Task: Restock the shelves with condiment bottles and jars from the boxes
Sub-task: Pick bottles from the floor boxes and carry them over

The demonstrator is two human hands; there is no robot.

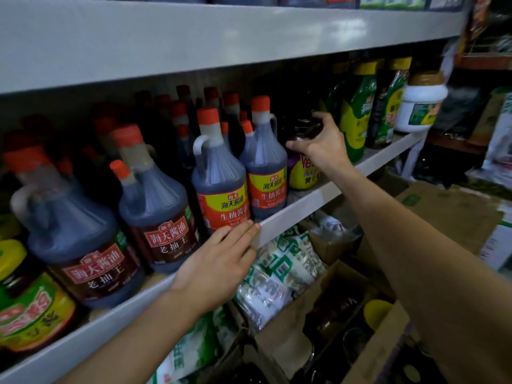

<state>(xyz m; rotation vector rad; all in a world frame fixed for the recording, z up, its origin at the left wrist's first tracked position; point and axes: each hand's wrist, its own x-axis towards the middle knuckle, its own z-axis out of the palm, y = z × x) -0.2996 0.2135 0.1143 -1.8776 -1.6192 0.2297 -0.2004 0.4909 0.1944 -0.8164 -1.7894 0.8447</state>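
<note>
Jar [303, 173] with dark lid, right of centre on middle shelf [304, 205], gripped at top by curled right hand [324, 145]. Left hand [219, 263] laid flat, fingers straight, on shelf lip below soy sauce bottles [221, 189].

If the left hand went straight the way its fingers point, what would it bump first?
Probably the nearer light soy sauce jug: the left hand rests on the shelf edge, fingertips right at its base. Depth is unclear.

right hand [324, 146] gripping jar [303, 164], left hand [219, 261] on shelf [299, 209]
</note>
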